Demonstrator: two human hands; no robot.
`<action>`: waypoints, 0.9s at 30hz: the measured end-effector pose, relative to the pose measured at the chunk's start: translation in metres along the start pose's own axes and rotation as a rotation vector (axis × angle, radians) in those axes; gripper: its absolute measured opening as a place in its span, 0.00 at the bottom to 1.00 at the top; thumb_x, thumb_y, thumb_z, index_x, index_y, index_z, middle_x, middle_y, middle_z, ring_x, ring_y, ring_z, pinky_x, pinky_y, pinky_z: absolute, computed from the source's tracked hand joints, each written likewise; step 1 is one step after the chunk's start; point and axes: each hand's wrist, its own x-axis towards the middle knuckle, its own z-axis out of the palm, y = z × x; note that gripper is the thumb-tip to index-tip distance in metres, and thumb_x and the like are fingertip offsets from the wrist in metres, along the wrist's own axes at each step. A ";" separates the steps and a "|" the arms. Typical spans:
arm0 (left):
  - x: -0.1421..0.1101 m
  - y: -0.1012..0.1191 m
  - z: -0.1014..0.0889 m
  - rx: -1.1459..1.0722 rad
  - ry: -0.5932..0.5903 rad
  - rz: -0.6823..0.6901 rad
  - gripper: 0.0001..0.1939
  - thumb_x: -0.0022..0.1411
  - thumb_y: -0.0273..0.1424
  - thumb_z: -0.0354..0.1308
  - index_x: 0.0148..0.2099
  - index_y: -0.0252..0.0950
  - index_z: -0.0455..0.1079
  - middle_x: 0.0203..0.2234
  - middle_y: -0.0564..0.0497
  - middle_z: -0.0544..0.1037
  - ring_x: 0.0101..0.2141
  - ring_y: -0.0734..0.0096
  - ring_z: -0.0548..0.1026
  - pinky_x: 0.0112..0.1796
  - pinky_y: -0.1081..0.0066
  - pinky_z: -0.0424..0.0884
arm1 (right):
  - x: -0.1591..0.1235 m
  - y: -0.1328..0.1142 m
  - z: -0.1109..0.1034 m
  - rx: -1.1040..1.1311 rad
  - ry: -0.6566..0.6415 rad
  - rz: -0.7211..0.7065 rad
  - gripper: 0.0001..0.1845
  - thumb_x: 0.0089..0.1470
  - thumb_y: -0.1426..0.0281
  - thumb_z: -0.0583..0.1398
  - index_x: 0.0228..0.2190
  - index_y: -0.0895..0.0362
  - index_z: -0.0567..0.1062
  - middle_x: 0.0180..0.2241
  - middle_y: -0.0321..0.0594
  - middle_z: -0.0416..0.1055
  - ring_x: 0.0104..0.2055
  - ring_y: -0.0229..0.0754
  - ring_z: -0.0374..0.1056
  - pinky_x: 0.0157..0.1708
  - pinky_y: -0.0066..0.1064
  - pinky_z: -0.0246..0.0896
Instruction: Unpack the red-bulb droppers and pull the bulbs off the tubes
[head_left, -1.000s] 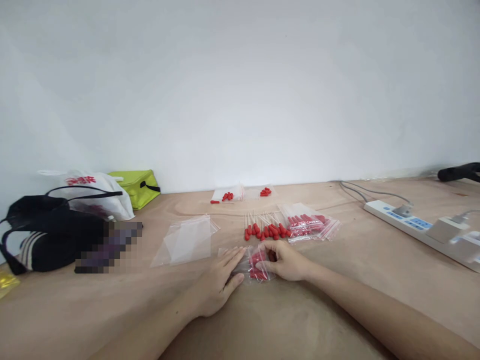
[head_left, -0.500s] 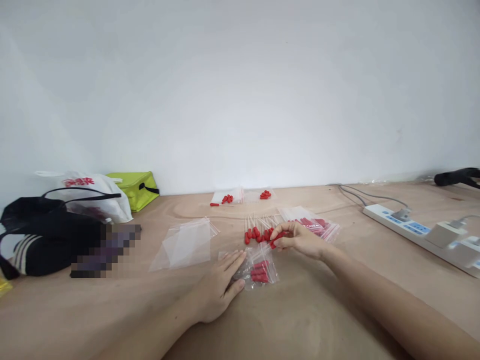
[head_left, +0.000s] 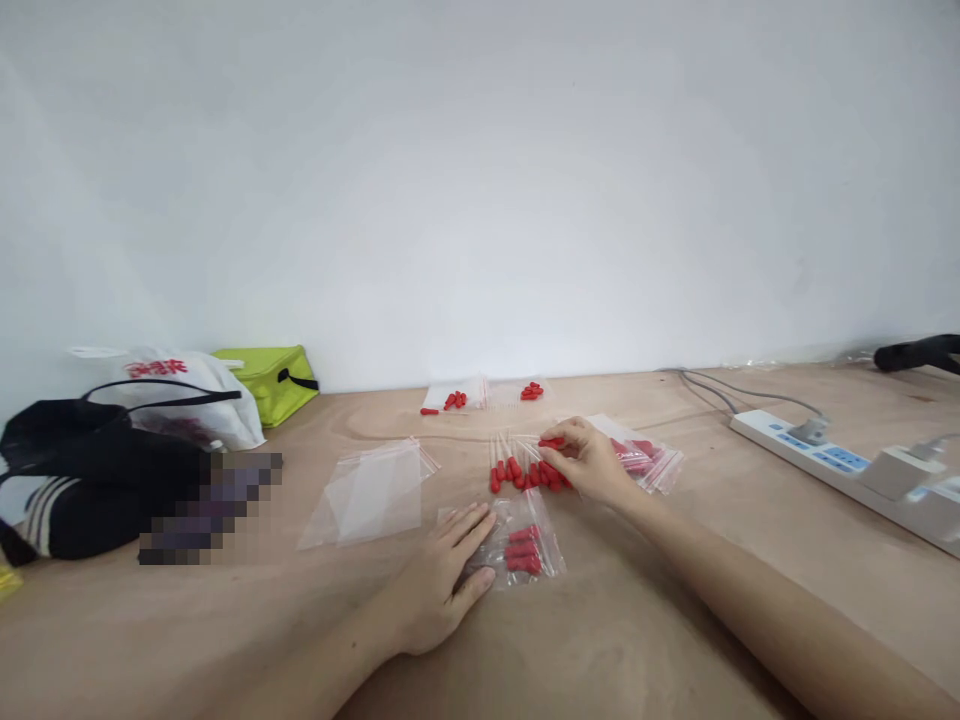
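Red bulbs (head_left: 523,549): three in nearest bag (head_left: 544,550)

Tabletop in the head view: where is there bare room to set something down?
Bare: between the right arm, filled zip bags and power strip; also nearer, between right arm and left arm. Crowded: around the right hand, with loose red-headed sticks; and at the black bag and white plastic bag.

The left hand (head_left: 442,585) lies flat on a zip bag (head_left: 496,540) containing red-bulbed droppers (head_left: 523,550). The right hand (head_left: 589,465) pinches a dropper (head_left: 553,442), with loose droppers (head_left: 514,472) just left of it, filled zip bags (head_left: 646,458) right of it.
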 end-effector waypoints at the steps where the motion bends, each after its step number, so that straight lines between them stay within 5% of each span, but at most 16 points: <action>1: 0.000 0.000 0.000 0.006 -0.006 -0.003 0.27 0.62 0.40 0.40 0.61 0.39 0.45 0.59 0.49 0.48 0.58 0.63 0.47 0.56 0.56 0.47 | -0.001 0.001 0.008 -0.063 -0.006 -0.062 0.08 0.45 0.66 0.59 0.29 0.57 0.73 0.31 0.40 0.64 0.31 0.37 0.65 0.32 0.31 0.62; 6: 0.000 0.005 -0.004 0.033 -0.051 -0.047 0.28 0.62 0.41 0.39 0.61 0.36 0.44 0.60 0.48 0.47 0.59 0.64 0.46 0.56 0.57 0.47 | -0.005 0.004 0.025 -0.286 -0.084 -0.235 0.05 0.47 0.69 0.58 0.28 0.55 0.74 0.30 0.39 0.63 0.33 0.38 0.63 0.34 0.32 0.61; 13: 0.000 0.006 -0.005 0.050 -0.051 -0.037 0.27 0.62 0.41 0.39 0.61 0.37 0.45 0.59 0.48 0.48 0.58 0.63 0.46 0.56 0.56 0.47 | -0.011 0.007 0.020 -0.373 -0.120 -0.181 0.10 0.47 0.66 0.59 0.34 0.56 0.72 0.31 0.39 0.68 0.34 0.40 0.64 0.35 0.32 0.58; 18: 0.000 0.004 -0.005 0.027 -0.034 -0.028 0.27 0.62 0.41 0.40 0.61 0.38 0.45 0.59 0.48 0.48 0.58 0.62 0.47 0.56 0.56 0.47 | -0.014 0.003 0.017 -0.425 -0.019 -0.226 0.12 0.47 0.64 0.58 0.36 0.55 0.71 0.35 0.40 0.69 0.37 0.41 0.64 0.36 0.33 0.52; 22: 0.000 0.002 -0.003 0.028 -0.039 -0.032 0.28 0.62 0.42 0.39 0.61 0.37 0.44 0.60 0.48 0.47 0.59 0.63 0.45 0.56 0.57 0.46 | -0.024 -0.003 0.012 -0.458 0.069 -0.225 0.06 0.48 0.69 0.55 0.29 0.56 0.71 0.28 0.37 0.69 0.32 0.38 0.63 0.34 0.33 0.48; 27: 0.000 0.000 -0.001 0.047 -0.056 -0.045 0.30 0.62 0.44 0.37 0.62 0.35 0.43 0.60 0.48 0.45 0.59 0.64 0.44 0.57 0.58 0.46 | -0.047 -0.011 -0.005 -0.477 -0.171 -0.181 0.03 0.40 0.75 0.56 0.20 0.56 0.70 0.18 0.31 0.65 0.25 0.35 0.59 0.33 0.32 0.44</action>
